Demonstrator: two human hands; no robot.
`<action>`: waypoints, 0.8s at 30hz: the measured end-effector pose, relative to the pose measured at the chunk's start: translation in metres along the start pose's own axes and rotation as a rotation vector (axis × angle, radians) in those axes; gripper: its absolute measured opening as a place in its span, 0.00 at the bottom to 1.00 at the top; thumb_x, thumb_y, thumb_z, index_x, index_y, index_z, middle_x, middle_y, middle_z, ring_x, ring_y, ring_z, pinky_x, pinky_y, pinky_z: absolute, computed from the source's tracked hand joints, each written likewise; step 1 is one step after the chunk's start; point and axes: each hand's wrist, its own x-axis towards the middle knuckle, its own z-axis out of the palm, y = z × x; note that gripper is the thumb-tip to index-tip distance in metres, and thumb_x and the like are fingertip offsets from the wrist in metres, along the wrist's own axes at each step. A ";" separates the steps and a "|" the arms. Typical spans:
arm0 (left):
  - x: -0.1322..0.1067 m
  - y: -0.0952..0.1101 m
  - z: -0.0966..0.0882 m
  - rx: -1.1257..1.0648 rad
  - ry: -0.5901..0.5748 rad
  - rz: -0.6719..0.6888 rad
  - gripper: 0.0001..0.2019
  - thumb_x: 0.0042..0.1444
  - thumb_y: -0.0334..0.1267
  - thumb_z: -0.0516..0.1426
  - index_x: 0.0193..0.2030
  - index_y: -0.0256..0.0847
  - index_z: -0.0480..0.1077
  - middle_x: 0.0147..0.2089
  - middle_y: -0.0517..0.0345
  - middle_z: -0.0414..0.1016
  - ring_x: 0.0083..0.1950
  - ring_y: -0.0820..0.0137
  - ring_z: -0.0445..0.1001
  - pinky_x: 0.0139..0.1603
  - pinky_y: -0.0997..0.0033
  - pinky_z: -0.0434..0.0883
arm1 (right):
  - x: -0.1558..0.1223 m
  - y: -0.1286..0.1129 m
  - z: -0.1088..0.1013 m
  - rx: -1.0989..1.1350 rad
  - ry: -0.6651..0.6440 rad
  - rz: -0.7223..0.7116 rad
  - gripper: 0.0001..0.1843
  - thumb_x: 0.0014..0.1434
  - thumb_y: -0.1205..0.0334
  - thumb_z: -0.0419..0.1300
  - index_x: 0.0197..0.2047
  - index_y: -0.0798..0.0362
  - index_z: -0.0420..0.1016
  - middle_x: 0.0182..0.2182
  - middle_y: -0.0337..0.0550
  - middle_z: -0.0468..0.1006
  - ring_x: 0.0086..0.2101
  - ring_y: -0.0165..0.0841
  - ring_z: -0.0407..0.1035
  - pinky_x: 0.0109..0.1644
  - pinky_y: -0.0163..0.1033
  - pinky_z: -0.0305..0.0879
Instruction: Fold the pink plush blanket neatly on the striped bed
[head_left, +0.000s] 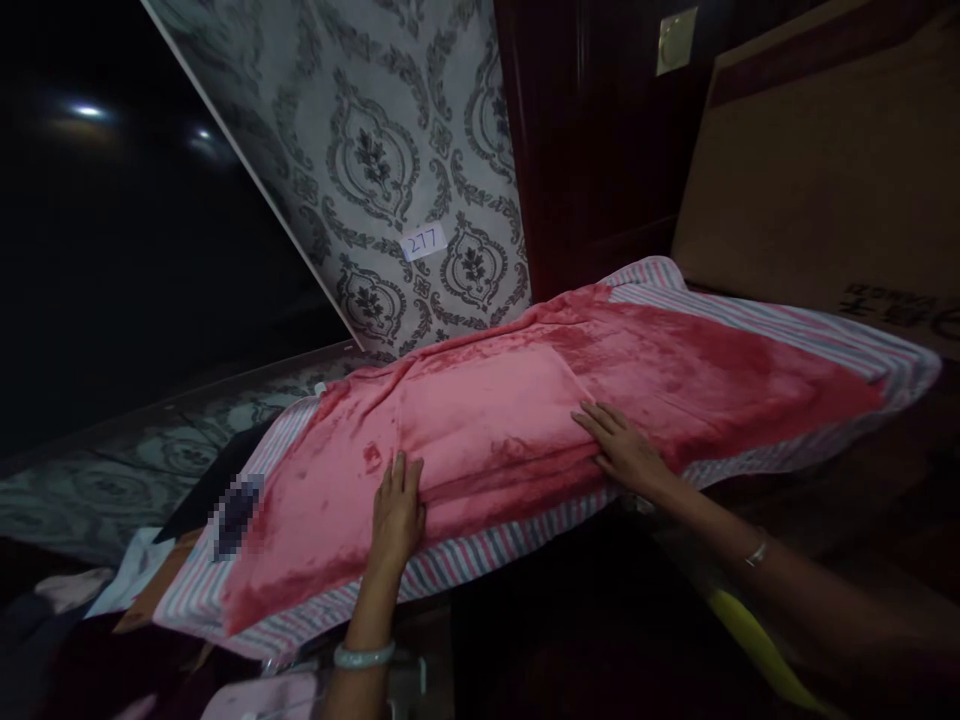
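Observation:
A pink-red plush cloth [465,400] lies spread over a striped cloth [480,545], whose edges stick out around it. A lighter smooth panel shows in its middle, with a soft fold along the near side. My left hand [397,512] rests on the plush near the panel's left edge, its fingers stretched forward. At the panel's right edge, my right hand [626,452] lies flat with its fingers spread. Neither hand grips anything that I can see. Whether the plush is a garment or a blanket, I cannot tell.
Behind stands a patterned wall with a paper label [424,241] reading 277. A large cardboard box [825,180] is at the right back, a dark screen [135,230] at the left. Clothes [71,590] lie at lower left. A yellow object [757,640] sits below my right arm.

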 end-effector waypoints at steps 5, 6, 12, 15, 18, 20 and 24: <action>0.000 0.003 -0.001 0.080 0.055 -0.036 0.32 0.54 0.24 0.51 0.67 0.42 0.68 0.73 0.48 0.62 0.75 0.52 0.55 0.74 0.40 0.52 | -0.002 -0.002 0.000 0.022 -0.002 0.054 0.43 0.51 0.73 0.54 0.71 0.47 0.61 0.71 0.47 0.58 0.66 0.46 0.59 0.67 0.58 0.62; 0.001 0.004 -0.001 0.086 0.063 -0.041 0.32 0.54 0.25 0.51 0.66 0.43 0.68 0.72 0.48 0.63 0.75 0.52 0.54 0.74 0.39 0.51 | -0.002 -0.002 -0.001 0.032 -0.006 0.056 0.43 0.51 0.73 0.53 0.71 0.47 0.62 0.70 0.47 0.59 0.65 0.45 0.61 0.67 0.57 0.62; -0.002 0.022 -0.007 0.058 0.091 -0.036 0.36 0.51 0.30 0.55 0.70 0.38 0.63 0.75 0.43 0.57 0.77 0.48 0.48 0.75 0.34 0.41 | 0.009 0.000 -0.010 0.062 -0.049 0.090 0.38 0.54 0.72 0.50 0.68 0.49 0.67 0.67 0.48 0.66 0.63 0.42 0.64 0.67 0.54 0.63; 0.002 0.048 -0.013 -0.029 0.070 0.087 0.40 0.51 0.34 0.57 0.73 0.39 0.57 0.77 0.43 0.51 0.78 0.50 0.45 0.76 0.38 0.40 | 0.014 -0.001 -0.014 0.067 -0.065 0.110 0.36 0.55 0.70 0.51 0.67 0.49 0.69 0.66 0.47 0.68 0.63 0.42 0.64 0.66 0.54 0.64; 0.017 0.089 -0.018 -0.133 0.039 0.283 0.41 0.54 0.38 0.58 0.75 0.40 0.51 0.78 0.43 0.48 0.79 0.52 0.43 0.76 0.39 0.42 | 0.016 -0.001 -0.016 0.058 -0.048 0.136 0.33 0.56 0.66 0.52 0.65 0.51 0.71 0.64 0.49 0.70 0.62 0.44 0.66 0.66 0.54 0.64; 0.032 0.120 -0.021 -0.178 0.030 0.385 0.42 0.55 0.40 0.58 0.76 0.39 0.49 0.78 0.42 0.47 0.79 0.52 0.42 0.76 0.40 0.45 | 0.017 -0.002 -0.018 0.048 -0.023 0.159 0.32 0.56 0.64 0.53 0.64 0.53 0.72 0.62 0.50 0.72 0.61 0.44 0.67 0.65 0.53 0.65; 0.061 0.178 -0.021 -0.201 0.007 0.461 0.41 0.56 0.40 0.59 0.75 0.40 0.50 0.76 0.38 0.52 0.77 0.48 0.50 0.72 0.38 0.54 | 0.018 -0.003 -0.018 0.054 0.050 0.171 0.31 0.55 0.64 0.54 0.63 0.51 0.72 0.59 0.49 0.75 0.58 0.44 0.70 0.64 0.53 0.67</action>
